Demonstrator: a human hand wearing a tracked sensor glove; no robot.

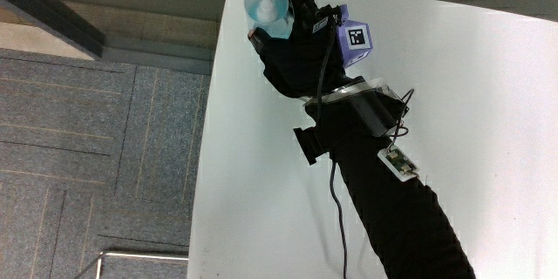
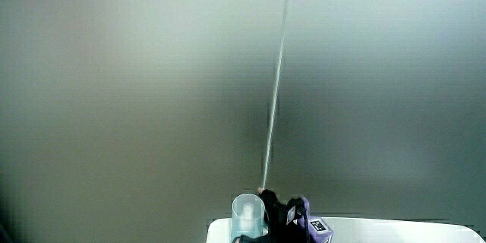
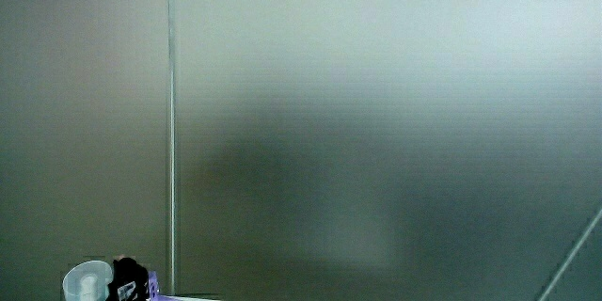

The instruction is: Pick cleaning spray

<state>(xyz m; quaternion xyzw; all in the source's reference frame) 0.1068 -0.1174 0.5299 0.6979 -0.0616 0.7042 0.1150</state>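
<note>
From above, the hand (image 1: pixel 292 39) is closed around a pale blue, see-through spray bottle (image 1: pixel 267 6) with a round cap, at the white table's (image 1: pixel 488 96) corner. In both side views the bottle (image 2: pixel 247 214) (image 3: pixel 86 282) shows upright beside the glove, before a pale wall.

Pale blue cleaning spray (image 1: pixel 267 7), black-gloved hand (image 1: pixel 296 48), white table (image 1: pixel 488 105).

Black glove on hands (image 1: pixel 292 48), patterned purple cube (image 1: pixel 355 37), black sleeve (image 1: pixel 401 218), cable (image 1: pixel 338 218).
</note>
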